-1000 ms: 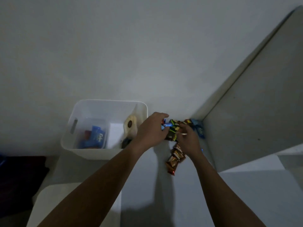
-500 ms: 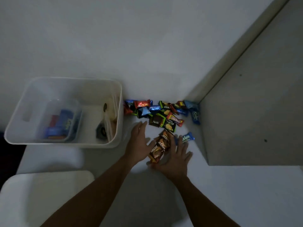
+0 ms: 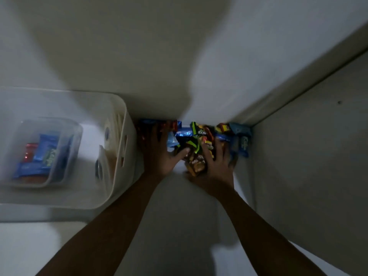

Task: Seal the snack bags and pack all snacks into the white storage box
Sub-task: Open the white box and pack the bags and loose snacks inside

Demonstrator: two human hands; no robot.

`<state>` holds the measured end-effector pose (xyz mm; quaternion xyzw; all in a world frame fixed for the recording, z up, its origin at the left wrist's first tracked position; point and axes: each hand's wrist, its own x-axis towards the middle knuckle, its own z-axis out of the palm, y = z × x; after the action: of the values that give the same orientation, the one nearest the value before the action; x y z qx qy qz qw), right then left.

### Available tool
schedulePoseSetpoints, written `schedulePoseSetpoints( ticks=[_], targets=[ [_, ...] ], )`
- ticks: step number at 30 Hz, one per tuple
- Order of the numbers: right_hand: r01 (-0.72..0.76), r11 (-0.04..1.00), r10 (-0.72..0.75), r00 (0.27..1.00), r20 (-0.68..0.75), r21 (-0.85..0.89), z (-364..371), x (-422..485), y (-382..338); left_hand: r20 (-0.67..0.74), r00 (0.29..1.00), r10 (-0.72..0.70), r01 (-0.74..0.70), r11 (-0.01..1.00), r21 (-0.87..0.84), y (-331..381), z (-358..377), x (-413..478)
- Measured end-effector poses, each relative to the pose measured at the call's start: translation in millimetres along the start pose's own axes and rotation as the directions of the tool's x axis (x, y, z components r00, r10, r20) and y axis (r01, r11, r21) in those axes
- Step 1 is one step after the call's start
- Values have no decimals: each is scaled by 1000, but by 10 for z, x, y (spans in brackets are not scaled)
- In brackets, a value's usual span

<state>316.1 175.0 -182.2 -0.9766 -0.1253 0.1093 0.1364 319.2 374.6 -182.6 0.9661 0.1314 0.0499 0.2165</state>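
Note:
A heap of small wrapped snacks (image 3: 199, 136), blue, green, orange and brown, lies on the white surface against the back wall. My left hand (image 3: 159, 154) presses on the heap's left side, fingers spread over the wrappers. My right hand (image 3: 217, 164) cups the right side, fingers apart around the packets. The two hands squeeze the heap between them. The white storage box (image 3: 121, 148) stands just left of my left hand. Inside it a clear tub (image 3: 77, 136) holds blue and red packets (image 3: 42, 154), and a clear bag with dark round snacks (image 3: 103, 156) leans on the box's right wall.
A grey vertical panel (image 3: 308, 166) rises right of the heap and forms a corner with the back wall (image 3: 159, 56). The snacks sit wedged in that corner. The picture is blurred by camera motion and the light is dim.
Both hands moved forward from flat on the surface onto the heap and closed in around the packets. The camera moved closer and lower.

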Motion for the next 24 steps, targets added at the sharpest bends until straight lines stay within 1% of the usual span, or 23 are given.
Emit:
schedulePoseSetpoints(
  ticks=[3, 5, 8, 11, 14, 17, 21, 24],
  targets=[
    [20, 997, -21, 1000, -10, -72, 35, 89, -13, -58, 998, 38, -35, 998, 50, 9, 83, -46],
    [19, 997, -22, 999, -50, -71, 49, 125, -18, -75, 997, 27, -24, 999, 42, 19, 105, -92],
    [29, 999, -34, 993, -110, -44, 71, 185, 27, -35, 999, -25, 27, 998, 56, -8, 130, -145],
    [41, 998, -37, 996, -77, 48, 54, 249, 80, 2, 1000, -21, 21, 996, 85, -58, 128, -121],
    [60, 998, -58, 996, -73, 35, 46, 292, 115, 30, 999, 22, -25, 995, 99, -61, 98, -132],
    [59, 998, -58, 998, -37, 22, 58, 346, 139, 34, 997, 68, -70, 996, 58, -50, 78, -142],
    [85, 996, -82, 994, -65, 37, 109, 419, 185, 104, 989, 110, -115, 993, 42, -75, 86, -123],
    [125, 991, -120, 985, -122, 39, 138, 458, 230, 96, 983, 159, -163, 986, 42, -120, 69, -86]
  ],
)
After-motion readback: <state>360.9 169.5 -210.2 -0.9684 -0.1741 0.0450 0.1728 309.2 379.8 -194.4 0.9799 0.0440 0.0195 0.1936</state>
